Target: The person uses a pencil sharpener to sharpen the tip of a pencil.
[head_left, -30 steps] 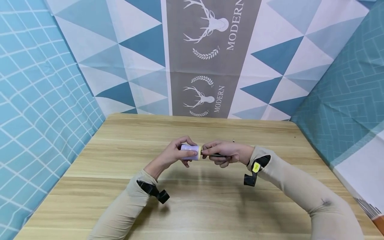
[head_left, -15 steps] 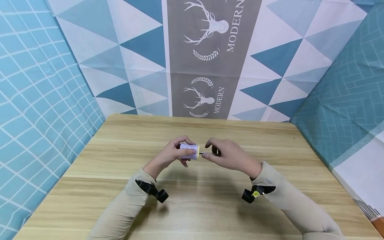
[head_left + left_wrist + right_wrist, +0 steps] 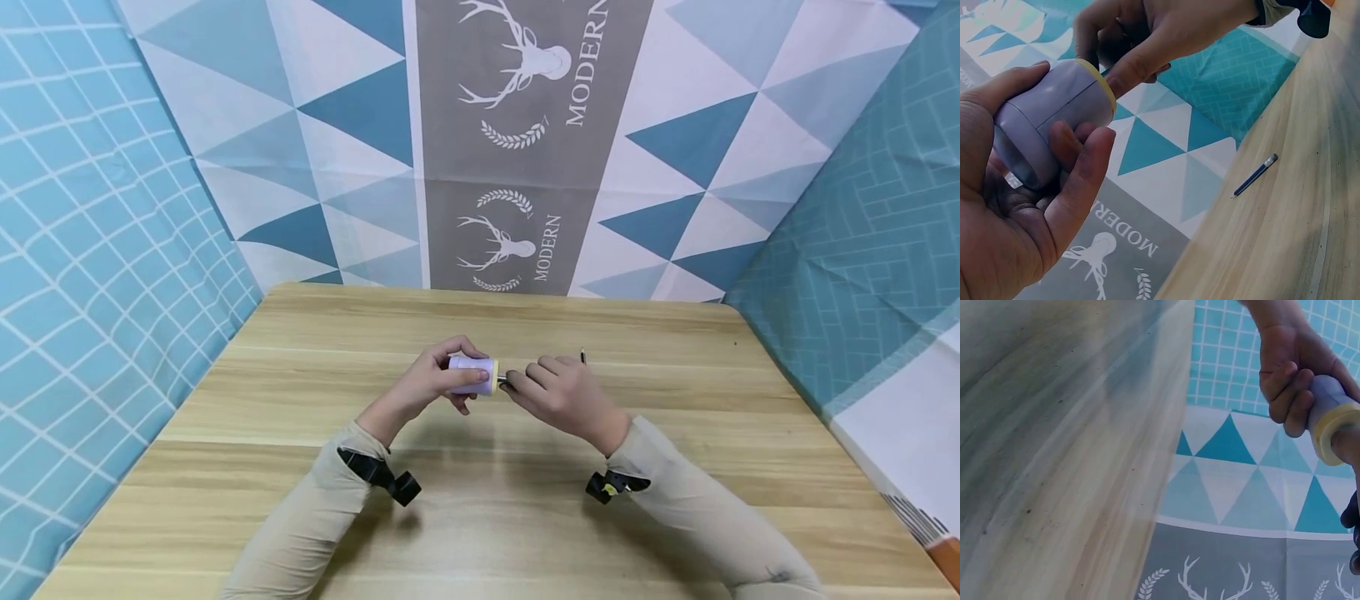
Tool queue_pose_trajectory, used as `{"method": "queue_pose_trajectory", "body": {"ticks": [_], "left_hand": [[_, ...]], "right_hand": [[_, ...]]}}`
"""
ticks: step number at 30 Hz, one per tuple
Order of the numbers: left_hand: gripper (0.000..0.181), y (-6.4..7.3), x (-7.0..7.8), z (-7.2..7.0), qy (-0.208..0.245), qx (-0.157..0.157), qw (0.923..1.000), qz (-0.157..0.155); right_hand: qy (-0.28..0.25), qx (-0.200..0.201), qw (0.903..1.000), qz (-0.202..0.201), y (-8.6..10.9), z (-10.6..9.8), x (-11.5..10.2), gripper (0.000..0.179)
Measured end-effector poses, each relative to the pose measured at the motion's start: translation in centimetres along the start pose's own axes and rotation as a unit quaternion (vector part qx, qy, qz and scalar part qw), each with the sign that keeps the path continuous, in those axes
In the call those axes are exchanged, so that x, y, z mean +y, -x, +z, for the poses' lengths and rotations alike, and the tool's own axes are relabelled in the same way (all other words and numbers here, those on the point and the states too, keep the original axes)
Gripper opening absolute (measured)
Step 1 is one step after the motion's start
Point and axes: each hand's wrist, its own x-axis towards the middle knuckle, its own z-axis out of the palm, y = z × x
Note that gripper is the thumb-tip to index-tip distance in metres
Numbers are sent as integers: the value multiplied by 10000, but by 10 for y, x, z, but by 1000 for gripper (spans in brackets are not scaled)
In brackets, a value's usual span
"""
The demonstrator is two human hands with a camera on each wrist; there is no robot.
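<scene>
My left hand [image 3: 427, 383] holds a small lilac pencil sharpener [image 3: 471, 377] above the table, lying sideways with its yellow rim [image 3: 496, 377] to the right. In the left wrist view, thumb and fingers wrap round the lilac body [image 3: 1063, 106]. From the yellow end sticks a short length of a thin dark pencil [image 3: 503, 379], pinched by the curled fingers of my right hand [image 3: 562, 392]. The right fingers hide most of it. The right wrist view shows the sharpener [image 3: 1325, 400] with a right fingertip at its yellow ring.
A second pencil, dark blue [image 3: 1257, 175], lies on the wooden table [image 3: 480, 517] just beyond my right hand. Patterned cloths [image 3: 510, 167] hang behind and at both sides of the table.
My right hand loosened and shifted its fingers on the pencil, its wrist turning, and now pinches close to the yellow rim again. My left hand and the sharpener have barely moved.
</scene>
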Motion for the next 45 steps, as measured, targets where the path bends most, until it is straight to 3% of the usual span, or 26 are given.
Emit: {"method": "queue_pose_trajectory", "body": {"ticks": [8, 13, 18, 23, 28, 31, 34, 37, 41, 43, 45], "left_hand": [[23, 1, 1, 1, 16, -20, 10000, 51], [9, 0, 0, 2, 37, -17, 10000, 10], [10, 1, 1, 1, -6, 35, 10000, 63], [23, 1, 1, 1, 37, 93, 9999, 102], [26, 1, -1, 2, 67, 101, 9999, 94], [25, 1, -2, 4, 59, 85, 9999, 105], [24, 2, -4, 6, 65, 69, 9999, 65], [25, 4, -6, 8, 55, 11, 10000, 1], [24, 3, -7, 10, 49, -72, 10000, -8], [23, 1, -7, 10, 47, -105, 9999, -1], [22, 1, -7, 9, 20, -133, 9999, -1]], "right_hand": [[577, 54, 9959, -700, -3, 0, 3, 27], [547, -223, 9941, -912, -6, -1, 7, 31], [177, -429, 9952, -861, -12, -2, 11, 32], [-138, -595, 9950, -795, -18, -1, 15, 39], [-322, -1016, 9919, -692, -18, -2, 16, 44], [-667, -1437, 9863, -450, -18, -4, 16, 36], [-1323, -2052, 9697, 12, -18, -9, 14, 25], [-1986, -2691, 9408, 555, -20, -14, 13, 24], [-2812, -3133, 9013, 1023, -23, -17, 20, 21], [-3316, -3221, 8785, 1208, -25, -16, 25, 19], [-3886, -3324, 8470, 1450, -26, -14, 28, 17]]}}
